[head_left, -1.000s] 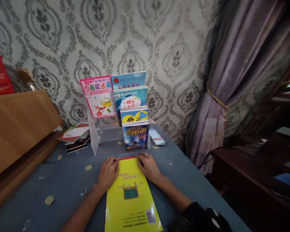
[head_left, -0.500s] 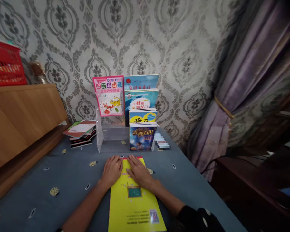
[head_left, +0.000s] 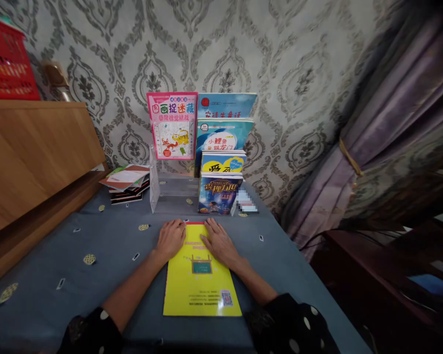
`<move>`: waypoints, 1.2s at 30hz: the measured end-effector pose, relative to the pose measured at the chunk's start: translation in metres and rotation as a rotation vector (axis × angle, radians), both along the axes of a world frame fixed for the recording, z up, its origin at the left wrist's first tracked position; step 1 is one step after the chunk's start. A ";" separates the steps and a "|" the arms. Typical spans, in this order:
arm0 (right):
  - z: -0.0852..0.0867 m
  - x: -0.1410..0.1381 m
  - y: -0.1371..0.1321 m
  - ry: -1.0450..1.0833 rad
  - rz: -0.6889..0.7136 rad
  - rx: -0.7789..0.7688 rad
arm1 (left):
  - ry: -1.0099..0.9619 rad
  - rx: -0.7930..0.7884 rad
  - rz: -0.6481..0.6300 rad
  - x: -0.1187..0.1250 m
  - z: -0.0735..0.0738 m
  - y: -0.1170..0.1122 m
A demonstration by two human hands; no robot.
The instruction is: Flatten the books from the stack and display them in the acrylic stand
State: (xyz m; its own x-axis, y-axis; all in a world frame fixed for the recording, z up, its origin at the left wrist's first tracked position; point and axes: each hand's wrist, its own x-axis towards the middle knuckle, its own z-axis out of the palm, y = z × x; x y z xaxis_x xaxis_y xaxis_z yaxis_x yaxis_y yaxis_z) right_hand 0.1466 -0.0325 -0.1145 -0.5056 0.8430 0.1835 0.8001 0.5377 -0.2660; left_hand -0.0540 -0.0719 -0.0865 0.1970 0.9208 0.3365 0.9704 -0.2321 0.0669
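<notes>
A yellow book [head_left: 197, 290] lies back cover up on the patterned cloth, its printed text upright towards me. A small green blackboard picture and a QR code show on it. My left hand [head_left: 172, 239] rests over its far left corner, palm down, fingers together and slightly bent. Opposite, my right hand [head_left: 221, 244] lies on the far right corner, fingers stretched out and the thumb apart over the cover. Just beyond the fingertips stands a clear acrylic book rack [head_left: 173, 204]. A pink picture book [head_left: 175, 127] and several blue books [head_left: 220, 194] stand in its tiers.
Left of the rack lies a stack of books [head_left: 131, 184]. A wooden cabinet [head_left: 37, 162] with a red basket [head_left: 9, 64] on top borders the left side. To the right hang purple curtains [head_left: 328, 172]. A blurred pale item [head_left: 246, 201] lies beside the rack.
The view has tipped down, so the book's near edge and both dark sleeves show more. My right hand has slid slightly right across the book; the left stays at its corner.
</notes>
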 end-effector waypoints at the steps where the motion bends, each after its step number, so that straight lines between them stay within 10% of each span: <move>1: 0.001 -0.001 -0.001 -0.003 -0.004 -0.005 | -0.002 0.001 -0.004 0.000 -0.001 0.000; 36: 0.012 0.003 -0.012 0.043 -0.032 -0.016 | -0.060 0.025 -0.060 -0.007 -0.007 -0.001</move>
